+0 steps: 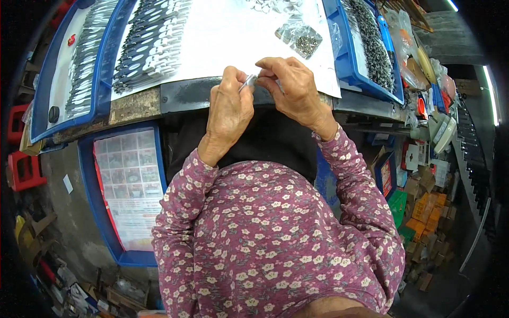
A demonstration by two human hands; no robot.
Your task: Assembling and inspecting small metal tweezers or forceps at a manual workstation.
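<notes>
Just over the front edge of the workbench, my left hand is closed round a small pale metal part. My right hand meets it from the other side, thumb and forefinger pinched at the part's end; whatever tiny thing those fingertips may hold is too small to make out. On the white sheet to the left lie rows of dark, flat parts with pale ends. A clear plastic bag of small metal pieces rests beyond my right hand. More white parts sit at the far edge.
Blue trays of parts flank the work area: the left tray holds long silvery pieces, the right tray many small dark ones. A blue-handled tool lies beside the right one. Below left stands a blue bin; red stools are farther left.
</notes>
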